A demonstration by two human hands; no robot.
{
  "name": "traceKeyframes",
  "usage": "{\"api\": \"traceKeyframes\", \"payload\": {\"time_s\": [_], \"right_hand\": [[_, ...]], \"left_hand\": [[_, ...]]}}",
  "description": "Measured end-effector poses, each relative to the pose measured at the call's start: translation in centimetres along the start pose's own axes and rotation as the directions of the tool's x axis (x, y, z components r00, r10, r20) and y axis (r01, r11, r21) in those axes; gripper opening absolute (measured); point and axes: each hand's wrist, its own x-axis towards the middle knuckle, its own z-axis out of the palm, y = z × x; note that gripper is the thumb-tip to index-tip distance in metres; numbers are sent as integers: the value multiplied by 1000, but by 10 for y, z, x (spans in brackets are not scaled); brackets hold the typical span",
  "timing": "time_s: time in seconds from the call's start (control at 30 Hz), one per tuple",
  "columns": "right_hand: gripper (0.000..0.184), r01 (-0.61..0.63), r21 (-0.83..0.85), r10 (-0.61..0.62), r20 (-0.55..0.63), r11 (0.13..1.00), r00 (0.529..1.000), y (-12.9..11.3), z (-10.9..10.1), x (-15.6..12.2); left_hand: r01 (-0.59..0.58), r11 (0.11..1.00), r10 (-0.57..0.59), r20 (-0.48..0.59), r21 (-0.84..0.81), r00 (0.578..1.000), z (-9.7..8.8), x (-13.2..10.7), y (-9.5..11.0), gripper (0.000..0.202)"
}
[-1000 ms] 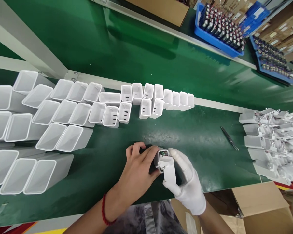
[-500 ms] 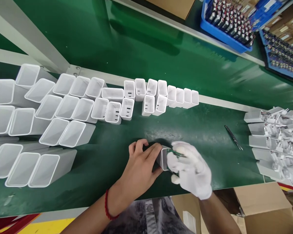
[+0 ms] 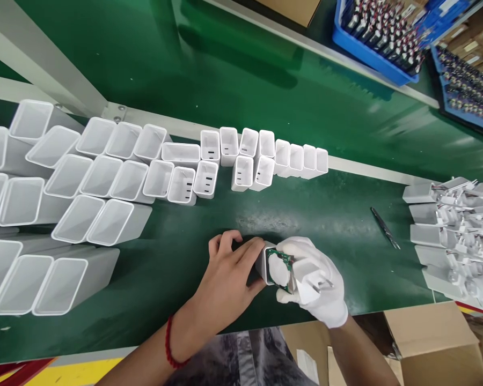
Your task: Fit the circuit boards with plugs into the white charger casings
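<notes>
My bare left hand (image 3: 225, 279), with a red cord at the wrist, grips a white charger housing (image 3: 265, 264) lying on the green mat (image 3: 330, 214), its open end facing right. My gloved right hand (image 3: 320, 287) holds a white plug cap (image 3: 310, 280) with metal prongs and a green circuit board (image 3: 284, 262) attached. The board sits at the mouth of the housing.
Several empty white housings (image 3: 104, 177) lie in rows at the left and along the metal rail (image 3: 362, 170). A pile of plug caps with wires (image 3: 454, 236) is at the right. Tweezers (image 3: 384, 228) lie nearby. Blue trays (image 3: 370, 56) stand at the back, a cardboard box (image 3: 430, 332) below.
My right hand turned the plug cap, so its prongs now point right and the circuit board faces the housing mouth. My left hand stayed on the housing.
</notes>
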Motion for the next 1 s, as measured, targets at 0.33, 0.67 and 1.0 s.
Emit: {"api": "traceKeyframes", "payload": {"time_s": [0.33, 0.67, 1.0], "right_hand": [[59, -12, 40, 11, 21, 999, 1000, 4, 3, -1], [57, -29, 36, 28, 37, 999, 999, 0, 3, -1], [55, 15, -81, -8, 90, 997, 996, -6, -1, 4]], "left_hand": [[12, 1000, -12, 13, -5, 1000, 1, -2, -2, 48], [12, 1000, -12, -1, -18, 1000, 0, -1, 0, 48], [4, 1000, -4, 0, -3, 1000, 2, -1, -1, 49]]}}
